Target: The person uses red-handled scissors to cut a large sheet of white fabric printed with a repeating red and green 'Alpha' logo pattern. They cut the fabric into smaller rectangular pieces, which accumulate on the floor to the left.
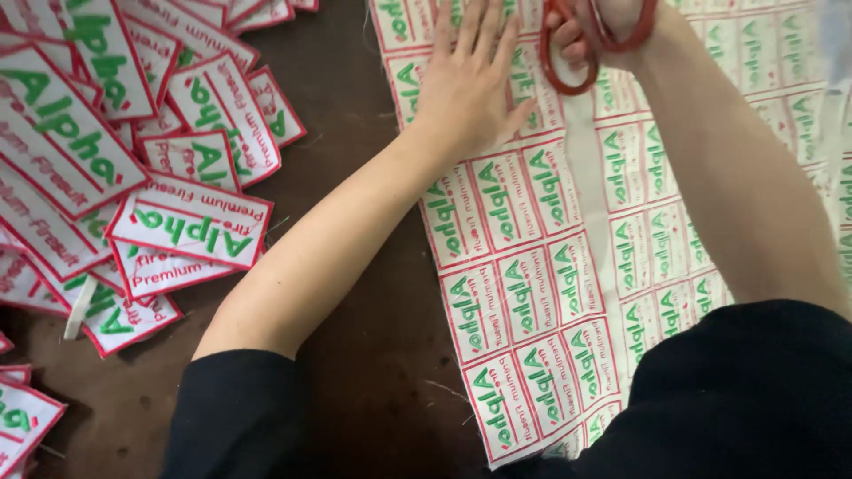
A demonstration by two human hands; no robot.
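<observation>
left hand (470, 84): upper centre of frame, palm down, fingers spread flat on the fabric sheet (568, 266); grips nothing, just presses it onto the table.
right hand (603, 31): top edge of frame, right of centre, partly cropped; fingers through the handles of the red scissors (577, 62), closed around them.
scissors: red loop handles visible just right of the left hand's fingertips; blades run out of the top of the frame, so cannot tell if they are apart or together.
fabric sheet: white, printed in rows of small rectangular patches with red borders and green lettering; fills centre to right of frame, from top edge to lower centre, lying flat; a plain white strip runs down between two blocks of patches; lower edge is frayed with loose threads.
cut patches (191, 217): loose pile in left third of frame, upper left to lower left; bigger-looking white rectangles with red stitched edges and green and red lettering, overlapping at all angles.
table (373, 355): dark brown, bare strip showing between pile and sheet.
forearms: left one crosses from lower left centre up to the sheet; right one comes down the right side.
sleeves (763, 390): black, bottom of frame.
</observation>
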